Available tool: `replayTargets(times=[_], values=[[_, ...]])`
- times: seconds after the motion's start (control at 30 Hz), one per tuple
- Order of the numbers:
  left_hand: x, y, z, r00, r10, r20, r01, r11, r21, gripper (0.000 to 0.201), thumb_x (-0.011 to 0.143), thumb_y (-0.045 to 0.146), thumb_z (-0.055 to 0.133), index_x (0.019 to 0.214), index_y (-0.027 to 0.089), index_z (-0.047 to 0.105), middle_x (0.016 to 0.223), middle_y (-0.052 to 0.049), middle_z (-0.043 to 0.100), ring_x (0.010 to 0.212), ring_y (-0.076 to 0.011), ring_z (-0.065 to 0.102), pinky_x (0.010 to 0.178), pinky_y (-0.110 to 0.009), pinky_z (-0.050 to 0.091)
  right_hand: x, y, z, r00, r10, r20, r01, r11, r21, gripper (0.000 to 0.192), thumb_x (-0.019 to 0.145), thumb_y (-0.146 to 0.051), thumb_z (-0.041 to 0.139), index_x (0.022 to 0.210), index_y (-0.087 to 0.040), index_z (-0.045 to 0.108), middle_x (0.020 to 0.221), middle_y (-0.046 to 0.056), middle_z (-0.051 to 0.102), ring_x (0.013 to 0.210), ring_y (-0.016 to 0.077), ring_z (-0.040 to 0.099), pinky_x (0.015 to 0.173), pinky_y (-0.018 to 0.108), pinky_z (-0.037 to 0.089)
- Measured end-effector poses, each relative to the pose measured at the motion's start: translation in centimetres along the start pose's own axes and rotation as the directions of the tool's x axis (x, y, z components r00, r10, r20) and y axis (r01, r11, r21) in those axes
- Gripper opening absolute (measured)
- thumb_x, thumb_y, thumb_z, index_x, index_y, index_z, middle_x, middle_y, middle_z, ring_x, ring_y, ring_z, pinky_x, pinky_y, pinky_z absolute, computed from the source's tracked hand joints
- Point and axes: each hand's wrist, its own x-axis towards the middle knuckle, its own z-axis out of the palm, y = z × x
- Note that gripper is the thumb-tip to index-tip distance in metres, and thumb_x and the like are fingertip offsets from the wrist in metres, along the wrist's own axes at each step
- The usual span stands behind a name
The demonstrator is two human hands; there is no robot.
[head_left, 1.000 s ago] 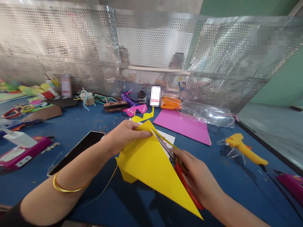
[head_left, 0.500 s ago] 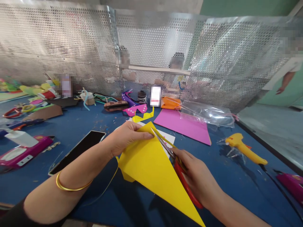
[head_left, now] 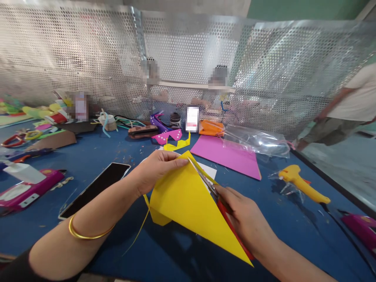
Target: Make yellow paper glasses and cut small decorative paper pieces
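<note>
My left hand [head_left: 160, 168] pinches the upper left edge of a yellow paper sheet [head_left: 188, 203], thumb on top and fingers hidden behind. The sheet tapers to a long point at the lower right, and a thin yellow strip hangs off its left side. My right hand [head_left: 239, 207] is wrapped round the red handles of a pair of scissors [head_left: 213, 187]. Their blades lie along the sheet's upper right edge, nearly closed, with the tips close to my left thumb. A narrow yellow strip runs beside the blades. Part of the scissors is hidden by the sheet and my fingers.
Beyond the sheet lie pink foam sheets [head_left: 229, 156], a yellow cut-out [head_left: 178, 145] and pink paper glasses [head_left: 167, 136]. A phone [head_left: 96, 190] rests at left near a magenta power strip [head_left: 32, 192]. A yellow glue gun [head_left: 304, 184] lies right. A perforated metal screen [head_left: 188, 47] stands behind.
The scissors have closed, their handles drawing together in my right hand. The sheet's lower point has risen slightly. At the right, a person behind the screen has moved further into view.
</note>
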Motion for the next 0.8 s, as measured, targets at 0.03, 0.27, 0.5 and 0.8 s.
replayTargets(times=[0.03, 0.27, 0.5, 0.8], values=[[0.02, 0.0, 0.04, 0.999, 0.01, -0.031, -0.01, 1.0, 0.001, 0.037, 0.066, 0.047, 0.084, 0.087, 0.018, 0.078, 0.091, -0.01, 0.078, 0.075, -0.0198, 0.072, 0.07, -0.028, 0.056, 0.05, -0.01, 0.01, 1.0, 0.011, 0.011, -0.011, 1.0, 0.012, 0.034, 0.094, -0.025, 0.044, 0.125, -0.023, 0.056, 0.11, 0.009, 0.07, 0.094, 0.0244, 0.07, 0.078, 0.038, 0.058], [-0.01, -0.05, 0.73, 1.0, -0.02, -0.02, 0.02, 1.0, 0.013, 0.034, 0.06, 0.045, 0.086, 0.077, 0.017, 0.077, 0.079, -0.008, 0.077, 0.067, -0.0188, 0.07, 0.063, -0.028, 0.054, 0.09, -0.34, 0.06, 0.995, 0.073, 0.065, -0.074, 0.997, 0.01, 0.03, 0.095, -0.034, 0.045, 0.12, -0.021, 0.055, 0.109, 0.011, 0.07, 0.093, 0.0268, 0.069, 0.073, 0.039, 0.057], [0.13, -0.3, 0.99, 1.0, -0.028, -0.005, 0.028, 1.0, 0.003, 0.034, 0.059, 0.045, 0.086, 0.077, 0.017, 0.077, 0.077, -0.006, 0.077, 0.065, -0.0179, 0.069, 0.061, -0.026, 0.052, -0.1, -0.36, 0.14, 0.998, 0.038, 0.05, -0.039, 0.999, 0.02, 0.028, 0.095, -0.028, 0.04, 0.116, -0.021, 0.058, 0.109, 0.011, 0.071, 0.092, 0.0267, 0.07, 0.072, 0.039, 0.057], [0.02, -0.58, 0.89, 0.997, -0.061, 0.038, 0.061, 0.998, -0.016, 0.037, 0.063, 0.043, 0.085, 0.085, 0.015, 0.078, 0.087, -0.01, 0.078, 0.072, -0.0195, 0.072, 0.069, -0.028, 0.055, 0.29, -0.14, 0.14, 0.999, 0.034, 0.039, -0.034, 0.999, 0.016, 0.037, 0.094, -0.034, 0.041, 0.126, -0.02, 0.055, 0.109, 0.012, 0.071, 0.093, 0.0283, 0.07, 0.073, 0.042, 0.057]])
